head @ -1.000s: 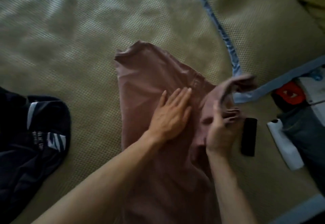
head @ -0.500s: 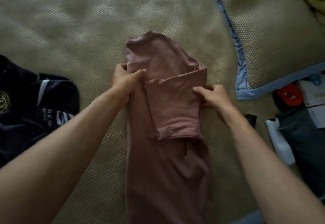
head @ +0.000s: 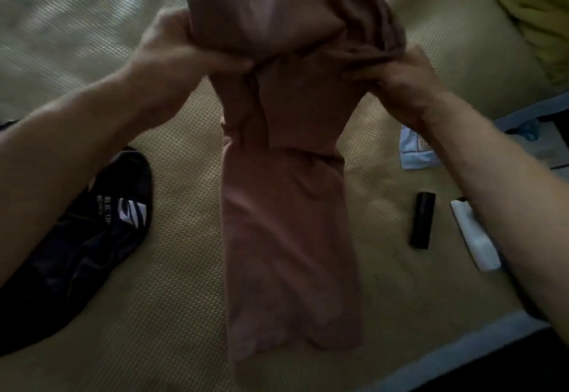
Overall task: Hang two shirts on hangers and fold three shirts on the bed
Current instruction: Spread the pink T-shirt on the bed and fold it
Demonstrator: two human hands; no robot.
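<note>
A dusty-pink shirt (head: 286,231), folded into a long narrow strip, lies down the middle of the bed (head: 172,293). Its upper part is lifted off the bed and bunched. My left hand (head: 181,52) grips the bunched cloth on its left side. My right hand (head: 397,80) grips it on the right. The lower end of the strip rests flat near the bed's front edge. A dark navy shirt (head: 70,256) with white print lies crumpled at the left, partly behind my left forearm.
A black cylinder (head: 421,220) and a white folded item (head: 475,237) lie right of the pink shirt. A light-blue piece of cloth (head: 415,153) sits above them. A yellow-green fabric (head: 535,6) fills the top right corner. The bed's blue-grey edge (head: 462,351) runs along the lower right.
Both hands have taken hold of the pink shirt's upper part and lifted it off the bed toward the camera. One second ago the left palm lay flat on it.
</note>
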